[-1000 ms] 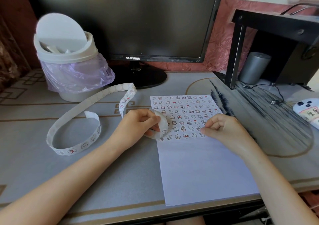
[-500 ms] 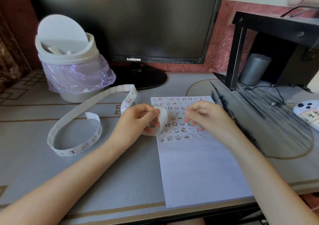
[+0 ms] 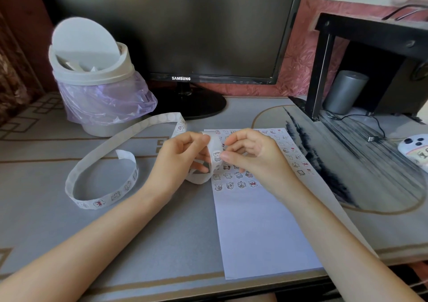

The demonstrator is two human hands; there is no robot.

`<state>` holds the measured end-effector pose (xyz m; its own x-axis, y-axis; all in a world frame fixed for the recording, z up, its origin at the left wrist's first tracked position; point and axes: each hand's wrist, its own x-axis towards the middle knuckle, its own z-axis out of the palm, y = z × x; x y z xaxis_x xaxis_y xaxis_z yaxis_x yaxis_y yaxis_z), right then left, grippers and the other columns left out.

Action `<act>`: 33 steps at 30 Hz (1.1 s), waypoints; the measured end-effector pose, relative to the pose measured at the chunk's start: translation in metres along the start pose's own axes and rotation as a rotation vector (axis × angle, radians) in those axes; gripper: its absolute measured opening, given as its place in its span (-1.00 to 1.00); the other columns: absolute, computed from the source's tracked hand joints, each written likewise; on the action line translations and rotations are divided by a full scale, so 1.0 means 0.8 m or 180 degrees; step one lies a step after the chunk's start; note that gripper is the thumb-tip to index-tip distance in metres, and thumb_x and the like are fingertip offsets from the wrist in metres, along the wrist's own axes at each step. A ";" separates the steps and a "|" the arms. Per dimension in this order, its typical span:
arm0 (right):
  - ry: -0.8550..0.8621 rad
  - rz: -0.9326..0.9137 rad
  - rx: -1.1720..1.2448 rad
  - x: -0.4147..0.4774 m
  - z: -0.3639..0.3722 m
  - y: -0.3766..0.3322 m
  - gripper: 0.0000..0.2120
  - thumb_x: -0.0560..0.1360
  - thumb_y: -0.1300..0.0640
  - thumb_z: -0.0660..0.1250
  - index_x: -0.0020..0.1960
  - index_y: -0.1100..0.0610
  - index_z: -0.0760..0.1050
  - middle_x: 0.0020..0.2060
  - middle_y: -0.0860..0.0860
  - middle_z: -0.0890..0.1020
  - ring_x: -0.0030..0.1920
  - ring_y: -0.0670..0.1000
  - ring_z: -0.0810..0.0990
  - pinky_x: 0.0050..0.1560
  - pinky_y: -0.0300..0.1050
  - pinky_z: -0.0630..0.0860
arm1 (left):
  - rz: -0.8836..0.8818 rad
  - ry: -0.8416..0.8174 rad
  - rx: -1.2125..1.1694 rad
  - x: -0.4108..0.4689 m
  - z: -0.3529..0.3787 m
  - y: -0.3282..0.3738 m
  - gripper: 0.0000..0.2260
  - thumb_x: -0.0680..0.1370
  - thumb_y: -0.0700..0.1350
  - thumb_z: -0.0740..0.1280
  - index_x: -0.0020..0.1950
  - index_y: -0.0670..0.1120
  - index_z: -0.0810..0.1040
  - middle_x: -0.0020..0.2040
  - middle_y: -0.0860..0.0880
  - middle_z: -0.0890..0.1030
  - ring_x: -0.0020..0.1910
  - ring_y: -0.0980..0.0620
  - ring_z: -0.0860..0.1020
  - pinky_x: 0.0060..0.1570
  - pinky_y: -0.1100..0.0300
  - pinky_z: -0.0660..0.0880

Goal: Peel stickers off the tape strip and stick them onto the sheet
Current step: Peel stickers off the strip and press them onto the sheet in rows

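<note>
The left hand curls its fingers round a bent stretch of the one tape strip, held over the upper left of the one sheet — the rest lies looped on the desk. The right hand pinches narrowly at a sticker on that bend. Rows of stickers fill the sheet's top — the hands cover too many to count.
</note>
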<state>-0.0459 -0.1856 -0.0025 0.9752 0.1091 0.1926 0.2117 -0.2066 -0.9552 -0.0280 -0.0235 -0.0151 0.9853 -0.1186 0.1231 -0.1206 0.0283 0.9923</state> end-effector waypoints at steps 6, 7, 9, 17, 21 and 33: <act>0.0193 -0.0195 -0.0069 0.000 -0.003 0.002 -0.86 0.43 0.32 0.41 -0.13 0.11 0.55 -0.28 -0.06 0.60 -0.30 -0.16 0.51 -0.34 -0.41 0.37 | -0.0100 -0.0311 0.0045 -0.001 0.001 0.000 -0.86 0.53 -0.13 0.33 -0.15 -0.17 0.62 -0.30 -0.07 0.64 -0.30 0.09 0.59 -0.28 0.28 0.57; 0.0194 -0.0190 -0.0086 -0.001 -0.004 0.002 -0.87 0.43 0.32 0.41 -0.13 0.12 0.56 -0.28 -0.06 0.60 -0.30 -0.16 0.51 -0.35 -0.42 0.36 | -0.0079 -0.0357 0.0117 -0.001 0.001 -0.001 -0.90 0.51 -0.17 0.36 -0.15 -0.17 0.62 -0.29 -0.09 0.63 -0.30 0.10 0.58 -0.27 0.30 0.56; 0.0191 -0.0157 -0.0079 -0.001 -0.004 0.003 -0.89 0.43 0.31 0.41 -0.12 0.13 0.59 -0.29 -0.06 0.60 -0.31 -0.18 0.50 -0.37 -0.42 0.36 | -0.0040 -0.0397 0.0156 -0.002 0.002 -0.002 -0.94 0.49 -0.20 0.39 -0.16 -0.16 0.61 -0.30 -0.09 0.63 -0.33 0.13 0.57 -0.28 0.33 0.54; 0.0197 -0.0214 -0.0120 -0.001 -0.003 0.007 -0.88 0.42 0.30 0.43 -0.15 0.09 0.62 -0.31 -0.09 0.62 -0.27 -0.16 0.52 -0.29 -0.39 0.40 | 0.0134 -0.0438 0.0209 -0.001 -0.001 -0.006 -0.94 0.50 -0.20 0.37 -0.12 -0.18 0.63 -0.22 -0.23 0.64 -0.27 0.05 0.57 -0.25 0.30 0.54; 0.0211 -0.0257 -0.0104 0.000 -0.002 0.008 -0.85 0.42 0.31 0.43 -0.18 0.07 0.62 -0.33 -0.10 0.62 -0.27 -0.15 0.53 -0.25 -0.35 0.43 | 0.0202 -0.0470 0.0260 -0.001 -0.001 -0.006 -0.92 0.49 -0.19 0.38 -0.11 -0.18 0.64 -0.14 -0.27 0.65 -0.24 0.05 0.58 -0.23 0.28 0.55; 0.0179 -0.0274 -0.0209 0.000 -0.003 0.009 -0.85 0.40 0.29 0.45 -0.22 0.06 0.58 -0.36 -0.13 0.61 -0.30 -0.15 0.52 -0.29 -0.37 0.41 | 0.0027 -0.0402 0.0227 -0.006 0.003 -0.001 -0.90 0.51 -0.18 0.37 -0.19 -0.10 0.65 -0.31 -0.01 0.66 -0.31 0.18 0.58 -0.31 0.37 0.51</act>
<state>-0.0445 -0.1895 -0.0088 0.9549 0.0750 0.2874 0.2969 -0.2621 -0.9182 -0.0332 -0.0252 -0.0162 0.9617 -0.2426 0.1279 -0.1417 -0.0402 0.9891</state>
